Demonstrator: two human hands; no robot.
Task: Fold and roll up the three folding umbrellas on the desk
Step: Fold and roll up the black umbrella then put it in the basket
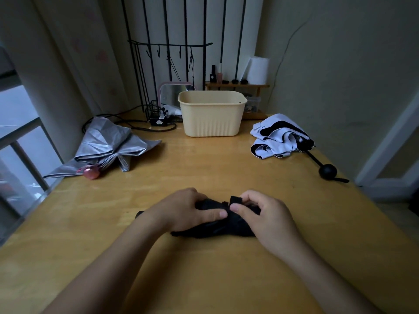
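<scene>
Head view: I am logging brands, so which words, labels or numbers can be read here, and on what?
No text can be read.
White mark on the small black box: too blurred to read.
Labels on the bottles at the back: too small to read.

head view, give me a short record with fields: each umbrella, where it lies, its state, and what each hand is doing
black umbrella: rolled, lying on the near part of the desk
left-hand grip: holds the roll
right-hand grip: pinches the strap
silver umbrella: loose heap, far left, pink handle nearest the person
white and black umbrella: loose, far right, ball handle sticking out
cream basket: upright, far centre
left to do: two umbrellas not yet rolled
</scene>
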